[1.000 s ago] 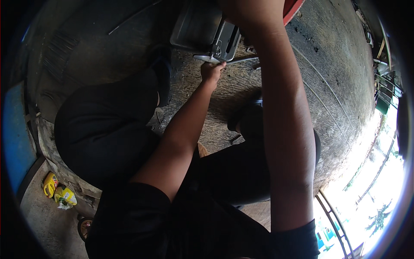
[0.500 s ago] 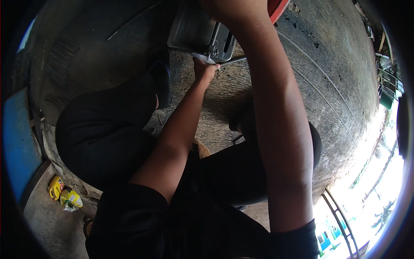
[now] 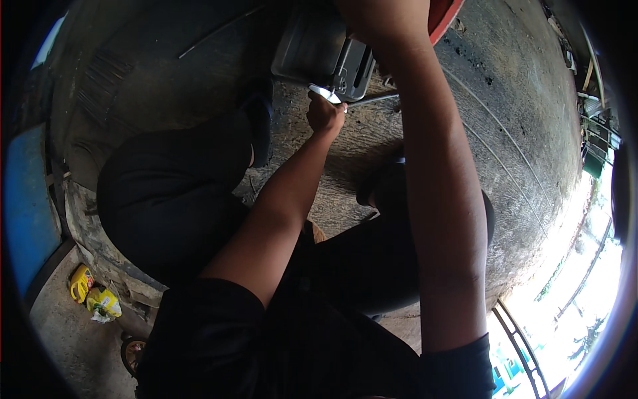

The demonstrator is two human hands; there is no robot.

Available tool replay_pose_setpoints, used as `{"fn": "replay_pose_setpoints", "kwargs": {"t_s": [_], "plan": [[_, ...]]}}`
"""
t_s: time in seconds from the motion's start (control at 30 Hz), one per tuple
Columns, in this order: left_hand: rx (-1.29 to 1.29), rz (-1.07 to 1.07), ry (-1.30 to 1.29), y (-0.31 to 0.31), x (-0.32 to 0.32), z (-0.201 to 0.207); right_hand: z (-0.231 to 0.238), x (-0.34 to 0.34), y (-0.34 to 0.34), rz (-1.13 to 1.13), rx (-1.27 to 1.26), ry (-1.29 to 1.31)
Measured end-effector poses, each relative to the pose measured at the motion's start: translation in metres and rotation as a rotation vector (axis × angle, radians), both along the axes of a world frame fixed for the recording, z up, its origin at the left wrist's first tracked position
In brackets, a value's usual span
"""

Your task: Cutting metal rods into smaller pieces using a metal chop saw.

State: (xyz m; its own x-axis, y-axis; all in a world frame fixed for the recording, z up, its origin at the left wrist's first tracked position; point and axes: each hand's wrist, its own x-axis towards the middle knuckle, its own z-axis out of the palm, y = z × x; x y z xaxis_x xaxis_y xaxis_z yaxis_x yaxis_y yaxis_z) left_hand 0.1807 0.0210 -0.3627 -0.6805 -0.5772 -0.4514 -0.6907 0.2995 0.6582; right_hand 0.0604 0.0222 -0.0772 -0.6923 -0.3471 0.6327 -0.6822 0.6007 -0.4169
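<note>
My left hand (image 3: 325, 118) is closed around a flat, pale piece (image 3: 323, 93) with a bright, shiny surface; its exact kind is unclear. A thin metal rod (image 3: 373, 99) runs from beside these fingers toward my right forearm. Just beyond lies a grey metal tray or case (image 3: 292, 58) with rounded corners. Along its right side is a slim bar (image 3: 343, 58) with a bent wire loop at the near end. My right hand (image 3: 387, 23) reaches over the tray's right side at the top edge of the view. Its fingers are hidden or cut off, so any grip cannot be made out.
A red curved rim (image 3: 444, 20) shows beyond my right wrist. A thin rod (image 3: 219, 31) lies on the rough floor (image 3: 505, 100) at far left, near several dark bars (image 3: 101, 83). Yellow packages (image 3: 93, 296) and a blue panel (image 3: 32, 206) are at left.
The view has shifted, so most things sit slightly farther right. The pale piece in my left hand looks brighter and more tilted. My right arm stays extended.
</note>
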Motion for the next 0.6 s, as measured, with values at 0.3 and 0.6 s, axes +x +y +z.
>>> {"fn": "replay_pose_setpoints", "kwargs": {"t_s": [0.3,0.6], "plan": [[1.235,0.493,0.187,-0.055,0.011,-0.042,0.001,-0.001,0.003,-0.003,-0.041,0.008],[0.716,0.279,0.327,-0.026,-0.001,-0.024,0.001,-0.001,0.006,0.033,-0.090,0.000]]}}
